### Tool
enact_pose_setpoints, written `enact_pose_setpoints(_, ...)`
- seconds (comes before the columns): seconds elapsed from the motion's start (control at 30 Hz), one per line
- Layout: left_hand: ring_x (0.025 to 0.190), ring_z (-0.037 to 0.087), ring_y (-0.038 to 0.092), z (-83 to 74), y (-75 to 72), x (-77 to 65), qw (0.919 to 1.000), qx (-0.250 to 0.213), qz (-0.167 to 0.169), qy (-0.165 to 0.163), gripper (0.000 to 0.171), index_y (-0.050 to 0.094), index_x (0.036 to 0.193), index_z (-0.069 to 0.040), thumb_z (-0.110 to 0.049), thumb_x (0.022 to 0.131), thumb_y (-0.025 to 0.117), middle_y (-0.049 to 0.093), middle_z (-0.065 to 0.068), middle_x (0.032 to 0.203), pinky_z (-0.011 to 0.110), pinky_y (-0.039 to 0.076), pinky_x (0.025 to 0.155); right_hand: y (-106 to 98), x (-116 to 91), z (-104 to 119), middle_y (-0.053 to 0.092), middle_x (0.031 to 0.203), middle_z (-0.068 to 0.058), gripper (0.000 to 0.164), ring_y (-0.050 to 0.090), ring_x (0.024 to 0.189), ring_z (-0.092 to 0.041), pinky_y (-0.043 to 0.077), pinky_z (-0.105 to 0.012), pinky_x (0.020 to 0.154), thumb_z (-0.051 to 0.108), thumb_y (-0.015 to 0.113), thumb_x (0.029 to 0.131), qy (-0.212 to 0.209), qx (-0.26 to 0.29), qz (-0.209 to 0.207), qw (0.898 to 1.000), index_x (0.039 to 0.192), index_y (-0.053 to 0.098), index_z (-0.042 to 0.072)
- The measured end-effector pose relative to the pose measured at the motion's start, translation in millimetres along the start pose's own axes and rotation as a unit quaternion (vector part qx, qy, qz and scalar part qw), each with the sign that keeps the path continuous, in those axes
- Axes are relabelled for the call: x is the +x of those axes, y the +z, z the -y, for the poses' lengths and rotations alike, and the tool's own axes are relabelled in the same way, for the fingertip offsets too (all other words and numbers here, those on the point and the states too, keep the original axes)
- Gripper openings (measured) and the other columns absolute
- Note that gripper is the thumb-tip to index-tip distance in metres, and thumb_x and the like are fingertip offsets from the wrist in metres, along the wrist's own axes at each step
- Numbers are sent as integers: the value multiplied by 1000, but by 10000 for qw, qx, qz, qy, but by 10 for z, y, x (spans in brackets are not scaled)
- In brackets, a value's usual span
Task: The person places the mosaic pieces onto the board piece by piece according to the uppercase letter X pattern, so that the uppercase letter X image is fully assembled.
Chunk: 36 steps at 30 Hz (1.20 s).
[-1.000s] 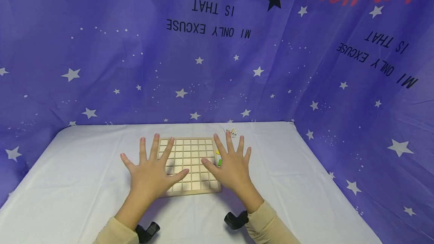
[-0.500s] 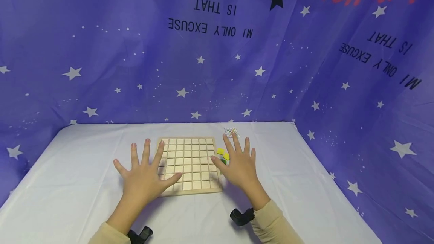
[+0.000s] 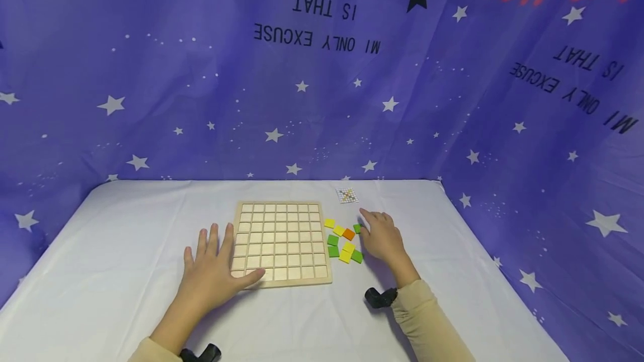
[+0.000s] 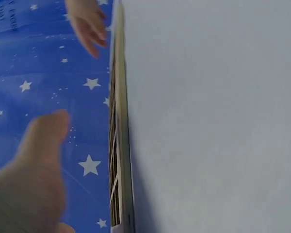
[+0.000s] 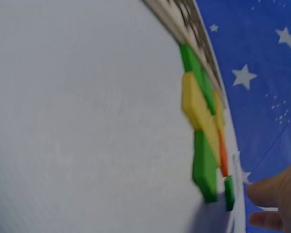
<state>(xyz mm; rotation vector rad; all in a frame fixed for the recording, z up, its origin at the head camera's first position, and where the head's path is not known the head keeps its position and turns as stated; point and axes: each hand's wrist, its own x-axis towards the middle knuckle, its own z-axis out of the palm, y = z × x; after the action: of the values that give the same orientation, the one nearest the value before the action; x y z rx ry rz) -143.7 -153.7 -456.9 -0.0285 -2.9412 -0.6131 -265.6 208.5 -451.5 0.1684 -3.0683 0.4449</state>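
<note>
A wooden grid board (image 3: pixel 280 243) with square cells lies on the white table. My left hand (image 3: pixel 206 275) spreads its fingers at the board's near left corner, the thumb overlapping its front edge in the head view. To the right of the board lie several loose square tiles: yellow (image 3: pixel 329 223), green (image 3: pixel 333 240) and one orange tile (image 3: pixel 349 234). My right hand (image 3: pixel 384 239) is beside them, index finger stretched forward and the other fingers loosely bent, holding nothing. Its thumb is close to a green tile (image 3: pixel 358 228), which also shows in the right wrist view near the fingertips (image 5: pixel 257 193).
A small card (image 3: pixel 347 195) printed with a coloured grid lies beyond the tiles. The white cloth (image 3: pixel 151 228) covers the table. A purple star-patterned curtain (image 3: pixel 226 99) stands behind it and along the right side.
Both hands have moved apart off the board, the left to the left and the right to the right. The right fingers, spread before, now bend, and the tiles and card are uncovered.
</note>
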Motion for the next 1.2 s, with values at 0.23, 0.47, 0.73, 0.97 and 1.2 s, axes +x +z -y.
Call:
enact_pose_setpoints(0.23, 148, 54, 12, 114, 175, -18, 9995, -227, 46, 201, 135, 16, 156, 4, -85, 67, 64, 16, 36, 159, 70, 12, 117, 111, 76, -78, 58, 137, -14, 37, 43, 137, -39, 42, -61, 106, 24, 66, 96, -366, -102, 40, 9993, 133, 65, 23)
enact_pose_setpoints(0.47, 149, 53, 12, 152, 271, -35, 9989, -309, 138, 335, 138, 15, 156, 4, -87, 65, 63, 16, 34, 160, 68, 11, 119, 135, 140, -121, 67, 116, -7, 23, 55, 118, -32, 46, -52, 99, 22, 74, 89, -380, 360, -150, 9985, 111, 73, 17)
enact_pose_setpoints(0.73, 150, 47, 18, 151, 343, -37, 9986, -195, 9, 493, 132, 21, 154, 8, -85, 70, 62, 22, 29, 161, 64, 11, 121, 56, 278, 6, 70, 92, -1, 9, 60, 81, -17, 53, -36, 78, 13, 70, 92, -276, 1362, -310, 9898, 101, 71, 14)
enact_pose_setpoints(0.97, 150, 45, 20, 141, 381, -55, 9985, -173, -73, 515, 131, 22, 153, 9, -85, 71, 61, 23, 27, 161, 61, 14, 121, 119, 394, 490, 69, 96, 5, 8, 64, 81, -12, 54, -28, 65, 21, 68, 95, -486, 2080, -230, 9767, 103, 70, 20)
enact_pose_setpoints(1.2, 151, 44, 20, 161, 424, -50, 9988, -146, -31, 469, 132, 22, 154, 8, -87, 71, 57, 22, 25, 162, 60, 17, 121, 302, 457, 1108, 69, 98, 6, 11, 62, 74, -10, 54, -27, 61, 24, 67, 96, -1017, 2514, 175, 9624, 106, 70, 20)
